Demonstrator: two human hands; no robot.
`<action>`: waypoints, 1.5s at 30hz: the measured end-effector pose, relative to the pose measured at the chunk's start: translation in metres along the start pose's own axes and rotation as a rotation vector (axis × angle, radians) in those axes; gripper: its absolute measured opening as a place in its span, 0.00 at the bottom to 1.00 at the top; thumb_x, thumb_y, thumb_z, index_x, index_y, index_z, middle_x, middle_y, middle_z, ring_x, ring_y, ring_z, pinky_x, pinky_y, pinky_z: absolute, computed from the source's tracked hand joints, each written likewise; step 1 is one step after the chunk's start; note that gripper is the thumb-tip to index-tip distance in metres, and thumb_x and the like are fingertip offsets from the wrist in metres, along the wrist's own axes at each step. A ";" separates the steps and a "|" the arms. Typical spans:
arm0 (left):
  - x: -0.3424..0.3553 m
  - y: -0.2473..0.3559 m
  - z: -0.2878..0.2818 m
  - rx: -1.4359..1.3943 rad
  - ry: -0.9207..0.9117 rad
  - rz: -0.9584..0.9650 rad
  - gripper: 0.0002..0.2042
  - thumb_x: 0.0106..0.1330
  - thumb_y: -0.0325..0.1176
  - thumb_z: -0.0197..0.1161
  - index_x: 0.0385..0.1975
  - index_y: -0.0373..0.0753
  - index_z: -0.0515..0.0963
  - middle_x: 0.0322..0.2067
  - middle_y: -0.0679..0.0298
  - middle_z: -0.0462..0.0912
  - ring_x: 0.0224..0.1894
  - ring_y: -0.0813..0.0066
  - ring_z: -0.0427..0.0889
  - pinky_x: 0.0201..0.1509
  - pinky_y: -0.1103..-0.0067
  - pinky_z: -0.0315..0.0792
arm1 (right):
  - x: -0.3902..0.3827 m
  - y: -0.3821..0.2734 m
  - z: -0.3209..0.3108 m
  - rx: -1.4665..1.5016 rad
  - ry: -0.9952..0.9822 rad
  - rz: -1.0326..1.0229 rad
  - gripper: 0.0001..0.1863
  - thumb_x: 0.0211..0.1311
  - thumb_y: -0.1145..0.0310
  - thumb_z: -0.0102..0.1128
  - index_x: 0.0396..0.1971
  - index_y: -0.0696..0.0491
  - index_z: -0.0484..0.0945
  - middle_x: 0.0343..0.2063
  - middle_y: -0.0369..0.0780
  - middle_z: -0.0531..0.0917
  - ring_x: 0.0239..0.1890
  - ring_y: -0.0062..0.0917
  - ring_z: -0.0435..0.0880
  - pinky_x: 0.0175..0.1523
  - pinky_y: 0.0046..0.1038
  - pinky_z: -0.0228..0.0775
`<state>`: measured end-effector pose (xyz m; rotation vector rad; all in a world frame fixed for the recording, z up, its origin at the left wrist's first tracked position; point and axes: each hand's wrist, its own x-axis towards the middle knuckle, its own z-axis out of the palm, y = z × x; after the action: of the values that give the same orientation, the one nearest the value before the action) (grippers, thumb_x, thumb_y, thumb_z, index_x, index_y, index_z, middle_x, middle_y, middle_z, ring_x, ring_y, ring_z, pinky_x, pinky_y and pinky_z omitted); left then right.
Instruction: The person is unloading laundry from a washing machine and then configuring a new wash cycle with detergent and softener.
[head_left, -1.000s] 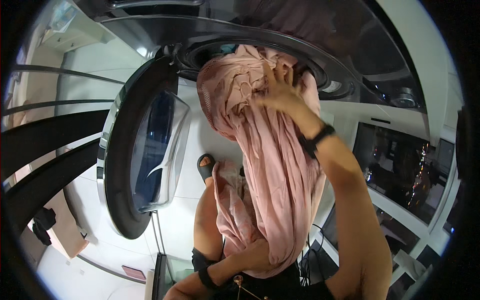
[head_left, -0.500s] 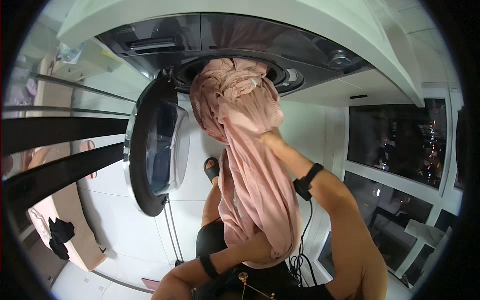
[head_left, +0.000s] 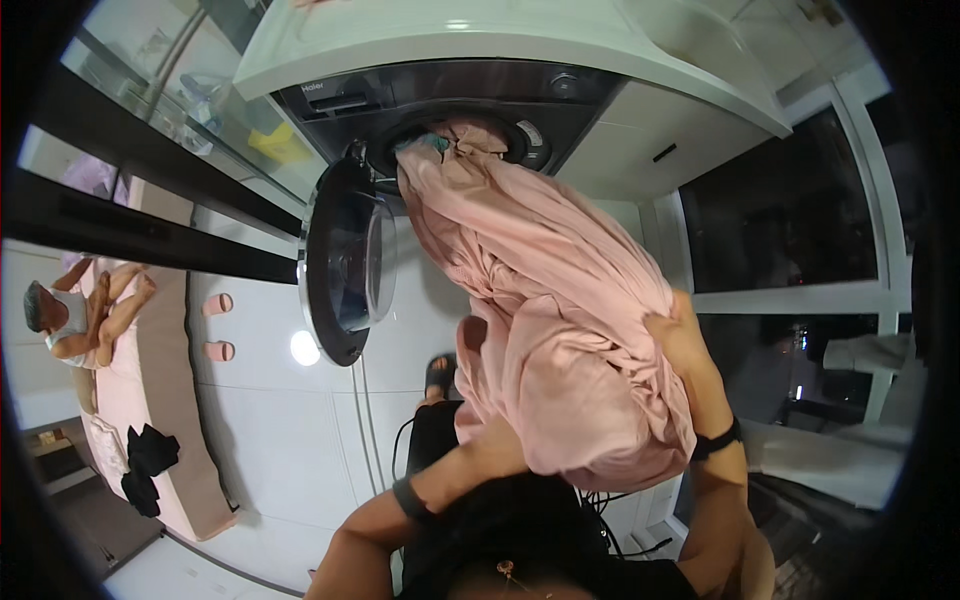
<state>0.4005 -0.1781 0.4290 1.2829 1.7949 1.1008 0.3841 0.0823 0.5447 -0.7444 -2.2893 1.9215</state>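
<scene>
A large pink bed sheet (head_left: 560, 300) stretches from the round opening of a dark front-loading washing machine (head_left: 465, 90) down to my body. Its far end is still inside the drum, beside a bit of teal cloth (head_left: 436, 143). On the right edge of the bundle, my right hand (head_left: 680, 335) is closed on the fabric. My left hand (head_left: 497, 452) holds the near, lower left side of the bundle, its fingers partly hidden by folds. The round glass door (head_left: 345, 260) hangs open left of the sheet.
A white counter (head_left: 450, 38) with a basin covers the machine. Dark windows (head_left: 790, 225) lie right. Left, past black frame bars (head_left: 150, 230), a person (head_left: 85, 310) sits on a pink bed (head_left: 150, 400) with black clothing (head_left: 150, 450). Pink slippers (head_left: 218, 350) and cables (head_left: 600, 510) are on the floor.
More of the sheet has come out of the drum toward me and to the right. My right hand has moved right and nearer; my left hand has shifted slightly up and left. The view has shifted.
</scene>
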 end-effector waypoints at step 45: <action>-0.140 0.649 0.374 -0.531 -0.686 0.914 0.34 0.49 0.43 0.65 0.54 0.31 0.63 0.52 0.48 0.67 0.55 0.57 0.66 0.59 0.71 0.59 | -0.761 0.114 -0.018 0.005 1.992 -0.656 0.21 0.59 0.64 0.49 0.52 0.55 0.65 0.48 0.47 0.73 0.49 0.36 0.72 0.52 0.33 0.64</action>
<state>1.0232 -0.1107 0.8632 1.8540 0.3345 1.2351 1.0979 -0.1912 0.6362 -0.9289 -0.8796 0.2259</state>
